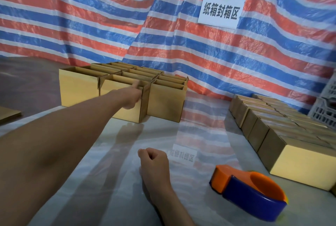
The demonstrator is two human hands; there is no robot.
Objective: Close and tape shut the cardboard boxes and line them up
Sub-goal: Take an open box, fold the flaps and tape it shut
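While the left arm reaches far forward across the table [190,131], the left hand [131,98] grips the front open box [131,115] at the upper part of its near wall. The thumb is raised at the rim and the fingers are curled against the outer face; how far the thumb reaches inside cannot be told. The right hand [154,161] rests on the table near the viewer, its fingers curled into a fist. It holds nothing.

The gripped box stands upright at the front of a cluster of open boxes [163,78] at the far middle of the table, close to the striped tarp [91,17]. Its flaps stand up and its top is unsealed. Neighbouring open boxes touch it on both sides, and more stand behind in tight rows. All are plain tan cardboard.

Closed boxes [258,131] sit in straight rows along the right side, pressed against one another. Whether tape lies on their lids cannot be made out.

An orange and blue tape dispenser [249,191] lies on the table to the right of the right hand, just in front of the nearest closed box and apart from both hands.

A white sign [221,10] with printed characters hangs on the tarp. A white slotted crate [325,109] shows at the right edge.
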